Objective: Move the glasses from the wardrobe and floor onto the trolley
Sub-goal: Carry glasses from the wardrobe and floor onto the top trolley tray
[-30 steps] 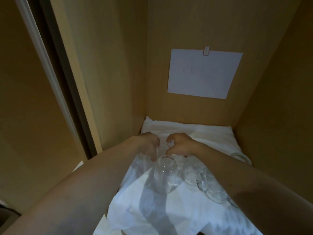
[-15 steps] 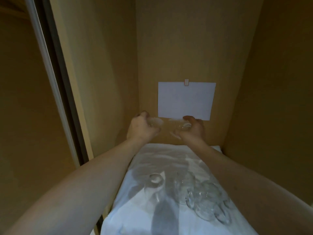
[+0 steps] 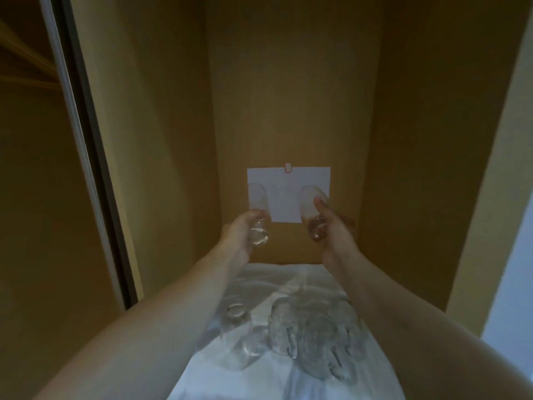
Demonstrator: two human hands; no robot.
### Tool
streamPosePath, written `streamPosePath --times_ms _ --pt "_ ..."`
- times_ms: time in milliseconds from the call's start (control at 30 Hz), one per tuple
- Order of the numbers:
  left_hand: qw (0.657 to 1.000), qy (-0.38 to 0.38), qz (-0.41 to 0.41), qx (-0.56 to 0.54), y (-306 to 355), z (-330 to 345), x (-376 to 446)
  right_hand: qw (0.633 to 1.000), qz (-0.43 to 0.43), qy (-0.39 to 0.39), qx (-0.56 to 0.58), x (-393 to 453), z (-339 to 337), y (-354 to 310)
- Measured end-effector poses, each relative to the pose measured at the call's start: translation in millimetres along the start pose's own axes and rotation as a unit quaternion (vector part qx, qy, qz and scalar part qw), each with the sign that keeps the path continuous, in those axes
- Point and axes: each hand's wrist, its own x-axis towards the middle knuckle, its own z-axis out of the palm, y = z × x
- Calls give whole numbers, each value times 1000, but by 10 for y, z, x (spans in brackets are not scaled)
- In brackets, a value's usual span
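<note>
**Two hands, a glass in each, raised inside the wardrobe**

The left hand [image 3: 240,236] curls around a clear glass [image 3: 258,215]. The right hand [image 3: 331,229] grips a second glass [image 3: 310,209], thumb along its side. More glasses [image 3: 311,339] stand below on a white cloth [image 3: 259,376].

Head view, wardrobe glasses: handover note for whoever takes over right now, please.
Left hand: grips a clear glass, lifted.
Right hand: grips a second glass, lifted.
Both are raised in front of the white sheet of paper on the wardrobe's back panel.
Left behind: one glass and a cluster of glass mugs on the white cloth.
Done: two glasses picked up. Trolley not in view.
Left: carry both to the trolley, then fetch the rest.
</note>
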Motion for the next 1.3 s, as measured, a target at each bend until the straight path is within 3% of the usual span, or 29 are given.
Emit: streamPosePath --times_ms 133,300,433,667,1000,1300 --pt "998 -42 -4 -41 -88 29 -214 996 64 -58 22 -93 -225 -51" --pt "998 -53 -43 -2 -189 30 -485 982 102 -93 127 -199 -401 -20" --pt "996 -60 -60 -26 -239 21 -587 989 97 -107 6 -300 -546 69" --pt "993 -88 -76 14 -233 -72 -580 985 91 -128 -64 -582 -563 177" --pt "979 -185 -49 71 -175 -307 -508 988 -24 -12 -152 -955 -331 220" --pt "945 -304 -48 109 -428 -17 -566 975 -93 94 -178 -1538 -652 42"
